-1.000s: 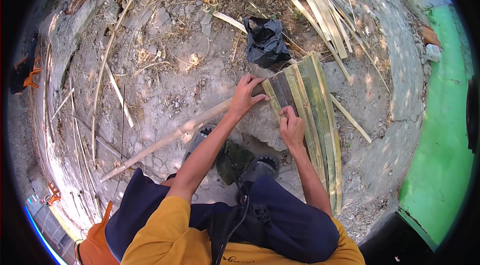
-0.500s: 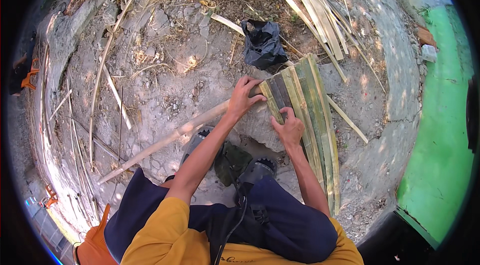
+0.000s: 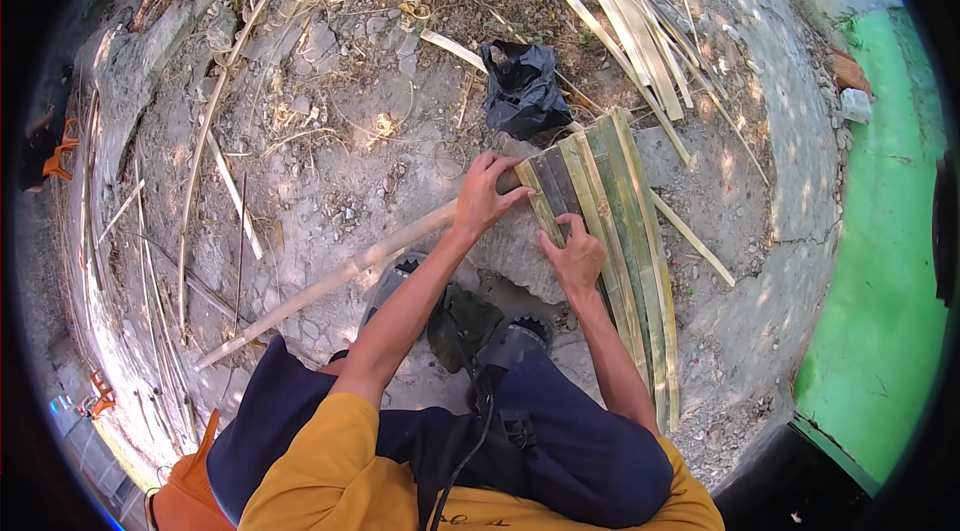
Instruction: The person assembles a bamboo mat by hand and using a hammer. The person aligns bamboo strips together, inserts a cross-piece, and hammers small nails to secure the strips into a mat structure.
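Split bamboo slats (image 3: 617, 191), green, yellowish and dark, lie side by side in a panel fanned from far to near. My left hand (image 3: 487, 196) grips the far end of the leftmost slat (image 3: 540, 193), its thumb over the edge. Farther down that same slat, my right hand (image 3: 577, 259) pinches it between thumb and fingers. A round bamboo pole (image 3: 350, 276) runs from the lower left to beneath my left hand. Its far end passes under or behind the panel; I cannot tell which. Just beyond the panel sits a crumpled black plastic bag (image 3: 525, 96).
Long pale bamboo strips (image 3: 630, 31) are piled at the far right, and thin strips (image 3: 165, 321) lie at the left. An orange chair (image 3: 190, 486) stands near at the lower left. A concrete slab (image 3: 515, 261) lies before my shoes. Bright green ground (image 3: 875, 281) borders the right.
Both hands keep hold of the slat in nearly the same place. The whole view has shifted very slightly.
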The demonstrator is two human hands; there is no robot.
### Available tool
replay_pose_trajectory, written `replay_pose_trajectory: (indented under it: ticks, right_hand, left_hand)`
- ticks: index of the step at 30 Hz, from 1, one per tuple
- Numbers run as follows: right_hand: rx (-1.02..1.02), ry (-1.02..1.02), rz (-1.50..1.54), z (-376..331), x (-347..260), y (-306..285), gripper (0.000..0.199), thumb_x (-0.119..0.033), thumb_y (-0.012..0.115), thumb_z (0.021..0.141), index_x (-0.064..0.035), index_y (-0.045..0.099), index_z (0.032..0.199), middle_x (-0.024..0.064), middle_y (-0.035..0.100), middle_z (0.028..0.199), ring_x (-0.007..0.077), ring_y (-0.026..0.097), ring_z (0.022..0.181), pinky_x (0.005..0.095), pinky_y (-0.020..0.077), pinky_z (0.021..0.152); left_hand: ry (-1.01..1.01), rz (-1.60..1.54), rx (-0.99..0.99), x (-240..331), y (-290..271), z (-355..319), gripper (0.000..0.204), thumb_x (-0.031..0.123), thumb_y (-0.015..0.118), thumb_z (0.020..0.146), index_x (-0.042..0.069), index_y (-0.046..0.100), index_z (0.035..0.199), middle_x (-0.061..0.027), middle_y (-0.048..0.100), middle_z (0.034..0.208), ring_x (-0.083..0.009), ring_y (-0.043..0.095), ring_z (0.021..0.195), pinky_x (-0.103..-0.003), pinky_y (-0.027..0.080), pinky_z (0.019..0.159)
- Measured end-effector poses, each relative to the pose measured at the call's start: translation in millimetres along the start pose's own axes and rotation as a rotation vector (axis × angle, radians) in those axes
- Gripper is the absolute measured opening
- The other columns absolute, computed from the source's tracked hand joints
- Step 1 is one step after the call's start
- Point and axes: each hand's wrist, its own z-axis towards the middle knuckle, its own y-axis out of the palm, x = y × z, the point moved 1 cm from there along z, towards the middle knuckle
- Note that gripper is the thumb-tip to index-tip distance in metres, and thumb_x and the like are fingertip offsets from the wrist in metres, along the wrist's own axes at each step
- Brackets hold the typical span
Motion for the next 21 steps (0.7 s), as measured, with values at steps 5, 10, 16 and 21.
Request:
replay_pose_trajectory:
  ticks: [5, 10, 16, 21]
  right_hand:
    - [-0.133, 0.153, 0.101, 5, -9, -14, 0.028, -0.031, 0.076, 0.091, -0.0115, 0.066, 0.107, 0.0117, 0.06, 0.062, 0.0301, 0.059, 0.054, 0.046, 0.0473, 0.056]
    - [-0.196, 0.164, 0.752, 33, 38, -1, 0.024, -0.012, 0.041, 0.106, -0.0031, 0.062, 0.114, 0.0087, 0.065, 0.079, 0.0124, 0.059, 0.069, 0.0378, 0.0456, 0.059]
    - [-0.157, 0.019, 0.801, 68, 5, -8, 0.018, -0.003, 0.045, 0.108, -0.0007, 0.057, 0.122, 0.0126, 0.075, 0.112, 0.0135, 0.063, 0.082, 0.0292, 0.052, 0.08]
    - [-0.116, -0.087, 0.836, 89, -12, 3, 0.022, 0.0, 0.054, 0.104, 0.0015, 0.06, 0.126, 0.0159, 0.072, 0.131, 0.0173, 0.068, 0.098, 0.0312, 0.0535, 0.09]
  left_hand:
    - [-0.011, 0.038, 0.018, 5, -1, -2, 0.058, 0.031, 0.093, 0.071, 0.007, 0.072, 0.12, -0.0101, 0.066, 0.106, -0.0314, 0.062, 0.105, -0.043, 0.051, 0.093]
    - [-0.076, -0.01, 0.005, 12, -2, 2, 0.058, 0.031, 0.092, 0.072, 0.007, 0.07, 0.119, -0.0093, 0.065, 0.104, -0.0301, 0.061, 0.105, -0.042, 0.051, 0.092]
    - [-0.055, 0.002, 0.019, 7, -2, 1, 0.058, 0.031, 0.093, 0.07, 0.008, 0.068, 0.118, -0.0088, 0.065, 0.103, -0.0297, 0.062, 0.102, -0.042, 0.051, 0.091]
    - [-0.03, 0.043, 0.042, 9, -1, 1, 0.057, 0.032, 0.093, 0.069, 0.01, 0.069, 0.116, -0.0076, 0.065, 0.101, -0.0293, 0.063, 0.099, -0.042, 0.051, 0.089]
